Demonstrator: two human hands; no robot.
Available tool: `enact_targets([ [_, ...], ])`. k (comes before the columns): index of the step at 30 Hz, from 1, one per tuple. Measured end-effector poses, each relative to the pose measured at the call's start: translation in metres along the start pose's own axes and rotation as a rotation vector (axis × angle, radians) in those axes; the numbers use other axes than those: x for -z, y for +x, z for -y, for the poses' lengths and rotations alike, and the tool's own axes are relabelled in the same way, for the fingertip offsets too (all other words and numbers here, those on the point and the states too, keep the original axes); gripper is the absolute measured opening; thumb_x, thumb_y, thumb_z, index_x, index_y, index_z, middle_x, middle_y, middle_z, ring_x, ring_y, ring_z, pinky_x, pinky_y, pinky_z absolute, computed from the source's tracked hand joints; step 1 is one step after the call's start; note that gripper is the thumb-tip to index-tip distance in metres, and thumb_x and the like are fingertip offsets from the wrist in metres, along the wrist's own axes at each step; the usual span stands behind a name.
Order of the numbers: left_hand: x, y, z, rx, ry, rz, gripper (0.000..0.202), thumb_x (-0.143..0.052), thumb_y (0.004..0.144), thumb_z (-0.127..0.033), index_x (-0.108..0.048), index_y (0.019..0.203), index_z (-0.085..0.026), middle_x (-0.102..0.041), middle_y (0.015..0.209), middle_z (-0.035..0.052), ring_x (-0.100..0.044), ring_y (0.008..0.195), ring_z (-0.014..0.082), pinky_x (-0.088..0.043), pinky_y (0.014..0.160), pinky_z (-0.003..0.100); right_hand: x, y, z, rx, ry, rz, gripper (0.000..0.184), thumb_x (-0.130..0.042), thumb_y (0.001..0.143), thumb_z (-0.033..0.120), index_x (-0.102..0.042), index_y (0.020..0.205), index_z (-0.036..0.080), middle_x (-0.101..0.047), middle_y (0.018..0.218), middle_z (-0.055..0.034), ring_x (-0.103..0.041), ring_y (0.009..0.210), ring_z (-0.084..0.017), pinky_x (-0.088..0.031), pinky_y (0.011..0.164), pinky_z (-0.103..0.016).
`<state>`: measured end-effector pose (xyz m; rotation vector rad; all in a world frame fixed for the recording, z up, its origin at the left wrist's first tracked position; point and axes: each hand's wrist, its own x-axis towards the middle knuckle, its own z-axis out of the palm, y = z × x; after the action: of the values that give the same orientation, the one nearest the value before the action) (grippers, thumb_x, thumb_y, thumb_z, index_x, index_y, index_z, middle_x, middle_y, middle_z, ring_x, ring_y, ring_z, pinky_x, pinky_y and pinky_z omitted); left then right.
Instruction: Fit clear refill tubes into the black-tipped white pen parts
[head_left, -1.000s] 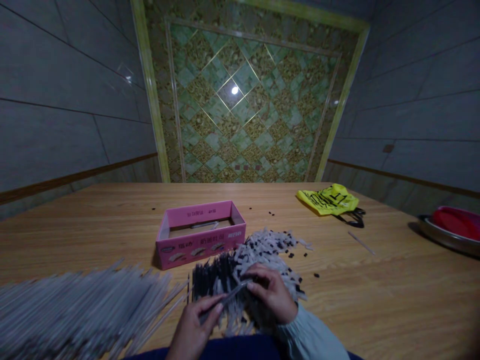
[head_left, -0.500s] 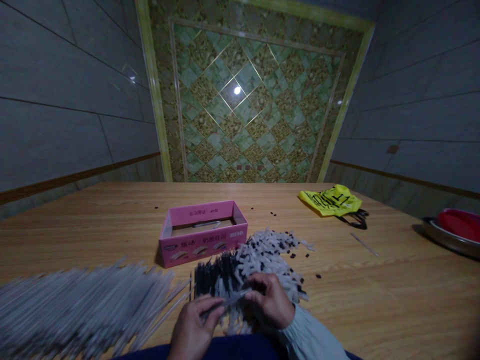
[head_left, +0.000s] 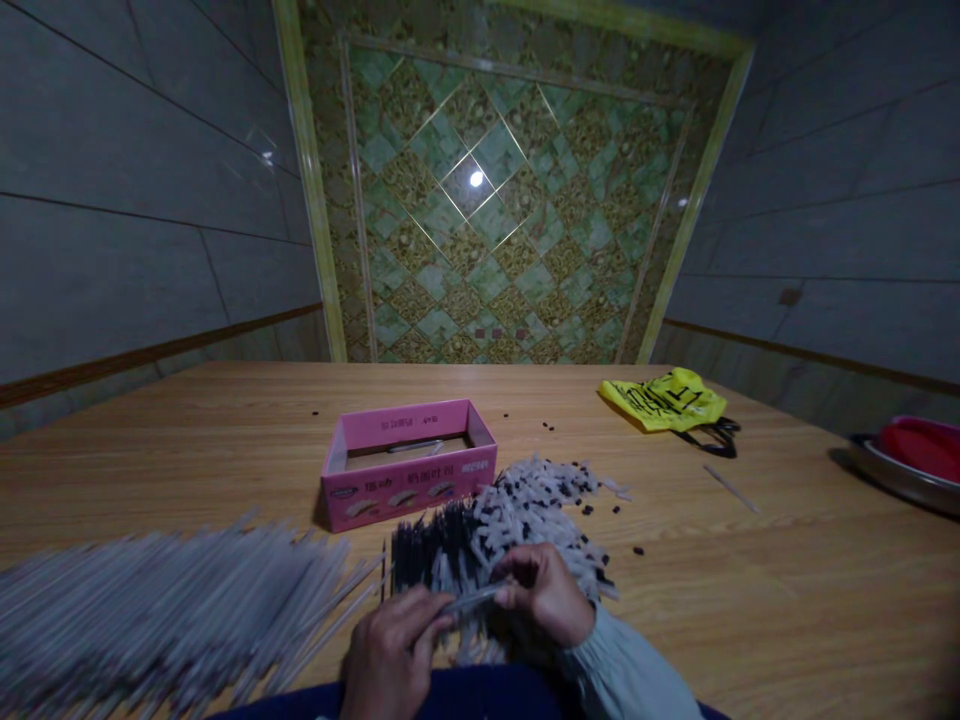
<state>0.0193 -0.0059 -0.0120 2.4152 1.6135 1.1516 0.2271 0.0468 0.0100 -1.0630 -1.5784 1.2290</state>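
Observation:
My left hand (head_left: 390, 650) and my right hand (head_left: 546, 595) are at the near edge of the wooden table (head_left: 750, 580). Both are closed on one thin clear tube (head_left: 471, 599), the left pinching its near end and the right its far end. Just beyond them lies a pile of small white caps with black bits (head_left: 536, 515) and a row of black thin refills (head_left: 427, 550). A big heap of clear tubes (head_left: 165, 610) spreads to the left.
An open pink cardboard box (head_left: 409, 475) stands behind the piles with a tube or two inside. A yellow plastic bag (head_left: 664, 398) lies at the far right, a single loose tube (head_left: 731, 488) near it, and a metal dish with a red lid (head_left: 911, 460) at the right edge.
Both hands have drawn slightly nearer to me with the tube between them; the tube now lies flatter. The piles and box have not moved.

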Motion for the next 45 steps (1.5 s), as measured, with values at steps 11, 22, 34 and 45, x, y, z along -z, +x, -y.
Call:
enact_targets([
  [11, -0.003, 0.002, -0.004, 0.08, -0.078, 0.011, 0.021, -0.053, 0.08, -0.023, -0.073, 0.086, -0.026, -0.072, 0.076, 0.0038, -0.067, 0.067, 0.0174, -0.051, 0.059, 0.023, -0.004, 0.001, -0.013, 0.039, -0.1, -0.041, 0.016, -0.064, 0.052, 0.009, -0.071, 0.065, 0.016, -0.057, 0.051, 0.0031, -0.046, 0.05, -0.011, -0.031, 0.047, -0.021],
  [22, -0.014, 0.0, 0.001, 0.169, -0.105, -0.087, 0.019, -0.055, 0.079, -0.029, -0.074, 0.084, -0.027, -0.073, 0.081, 0.0035, -0.068, 0.072, 0.0186, -0.054, 0.063, 0.023, -0.015, 0.001, -0.009, 0.026, 0.106, -0.126, 0.017, -0.072, 0.055, 0.025, -0.066, 0.067, 0.015, -0.056, 0.052, 0.0024, -0.046, 0.046, -0.011, -0.034, 0.046, -0.022],
  [34, 0.003, 0.011, 0.022, 0.493, -0.388, -0.309, 0.043, -0.044, 0.085, -0.039, -0.056, 0.121, -0.019, -0.064, 0.117, 0.0106, -0.058, 0.107, 0.0227, -0.046, 0.09, 0.037, 0.009, 0.044, 0.03, 0.188, 0.083, -0.325, 0.032, -0.07, 0.064, 0.039, -0.066, 0.083, 0.013, -0.064, 0.06, -0.0028, -0.054, 0.049, -0.013, -0.045, 0.048, -0.025],
  [45, -0.008, 0.008, 0.024, 0.335, -0.209, -0.23, 0.03, -0.048, 0.083, -0.03, -0.066, 0.104, -0.022, -0.065, 0.108, 0.01, -0.06, 0.1, 0.023, -0.049, 0.087, 0.037, -0.033, 0.168, 0.062, 0.38, -0.173, -0.272, 0.02, -0.058, 0.07, 0.024, -0.068, 0.085, 0.015, -0.07, 0.078, -0.005, -0.064, 0.074, -0.019, -0.051, 0.069, -0.031],
])
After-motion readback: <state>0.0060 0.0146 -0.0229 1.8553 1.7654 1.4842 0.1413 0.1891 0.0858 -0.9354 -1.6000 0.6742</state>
